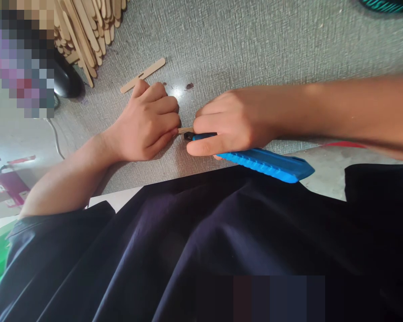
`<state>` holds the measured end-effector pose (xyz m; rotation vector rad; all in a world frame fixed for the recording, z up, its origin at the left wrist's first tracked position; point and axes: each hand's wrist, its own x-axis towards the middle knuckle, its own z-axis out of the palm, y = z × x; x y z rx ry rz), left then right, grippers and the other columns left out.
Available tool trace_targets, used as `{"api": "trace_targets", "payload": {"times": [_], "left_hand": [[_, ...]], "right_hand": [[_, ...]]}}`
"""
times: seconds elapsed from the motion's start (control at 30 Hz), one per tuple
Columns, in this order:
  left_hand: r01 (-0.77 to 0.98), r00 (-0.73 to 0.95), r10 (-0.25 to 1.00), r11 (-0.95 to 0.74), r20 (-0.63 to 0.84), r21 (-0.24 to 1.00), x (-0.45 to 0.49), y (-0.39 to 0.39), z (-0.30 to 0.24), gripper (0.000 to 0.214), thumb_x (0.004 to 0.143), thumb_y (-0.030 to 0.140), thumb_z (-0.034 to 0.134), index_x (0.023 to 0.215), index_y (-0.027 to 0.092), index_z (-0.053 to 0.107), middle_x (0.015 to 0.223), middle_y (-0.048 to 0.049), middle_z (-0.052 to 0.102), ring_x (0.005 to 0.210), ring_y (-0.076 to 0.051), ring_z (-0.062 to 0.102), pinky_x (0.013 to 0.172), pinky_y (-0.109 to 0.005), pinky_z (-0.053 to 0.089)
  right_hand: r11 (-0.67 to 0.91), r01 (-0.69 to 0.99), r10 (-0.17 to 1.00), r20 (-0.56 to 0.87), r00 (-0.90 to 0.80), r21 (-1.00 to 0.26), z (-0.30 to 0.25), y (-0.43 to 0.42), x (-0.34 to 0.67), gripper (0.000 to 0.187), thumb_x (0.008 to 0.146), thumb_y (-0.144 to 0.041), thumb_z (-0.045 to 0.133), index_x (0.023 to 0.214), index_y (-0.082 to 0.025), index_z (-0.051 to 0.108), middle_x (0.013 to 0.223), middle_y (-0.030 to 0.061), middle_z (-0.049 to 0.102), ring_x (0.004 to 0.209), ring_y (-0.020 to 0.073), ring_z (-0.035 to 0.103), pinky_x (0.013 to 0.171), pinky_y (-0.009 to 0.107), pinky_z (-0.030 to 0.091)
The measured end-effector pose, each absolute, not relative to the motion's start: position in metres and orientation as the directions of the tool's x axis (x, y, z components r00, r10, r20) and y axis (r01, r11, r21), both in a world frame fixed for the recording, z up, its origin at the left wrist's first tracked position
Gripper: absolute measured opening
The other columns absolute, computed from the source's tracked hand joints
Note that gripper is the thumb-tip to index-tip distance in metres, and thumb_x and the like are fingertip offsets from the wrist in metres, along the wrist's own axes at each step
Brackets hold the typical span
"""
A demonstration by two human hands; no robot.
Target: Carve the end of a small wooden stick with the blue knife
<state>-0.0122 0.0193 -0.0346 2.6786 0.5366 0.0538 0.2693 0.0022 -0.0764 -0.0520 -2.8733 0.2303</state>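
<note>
My left hand (151,120) is closed on a wooden craft stick (184,130), of which only a short piece shows between my two hands. A blue utility knife (265,163) lies in the grip of my right hand (226,123), its black front end against the stick. The blade itself cannot be made out. Just beyond my left hand's knuckles, another craft stick (154,67) with a small dark notch near its middle rests on the grey textured table (255,44).
A heap of craft sticks (87,27) covers the far left of the table. Beside it sits a black computer mouse (67,78), with a pale cable (56,134) running below. A dark round object with green lettering (387,5) stands at the far right edge.
</note>
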Motion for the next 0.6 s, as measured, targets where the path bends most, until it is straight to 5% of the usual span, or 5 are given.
{"api": "trace_targets", "payload": {"times": [0.23,0.6], "left_hand": [[0.378,0.921,0.384,-0.839,-0.068,0.392,-0.013,0.018,-0.034,0.053,0.115,0.052,0.025,0.082,0.022,0.054,0.095,-0.0098,0.062,0.107,-0.031,0.056,0.099,-0.066,0.041],[0.443,0.885,0.459,-0.789,-0.071,0.425,-0.01,0.017,-0.035,0.049,0.112,0.05,0.031,0.081,0.023,0.058,0.089,-0.009,0.061,0.108,-0.033,0.057,0.101,-0.066,0.04]], "right_hand": [[0.987,0.016,0.057,0.257,-0.965,-0.159,-0.064,0.002,0.272,0.041,0.121,-0.039,0.017,0.146,-0.021,0.044,0.104,0.0011,0.055,0.091,0.0183,0.058,0.079,0.036,0.05],[0.999,0.044,0.035,0.353,-0.935,0.017,-0.077,-0.004,0.274,0.033,0.12,-0.031,0.02,0.142,-0.029,0.045,0.087,-0.0053,0.049,0.071,0.0141,0.05,0.069,0.033,0.044]]}}
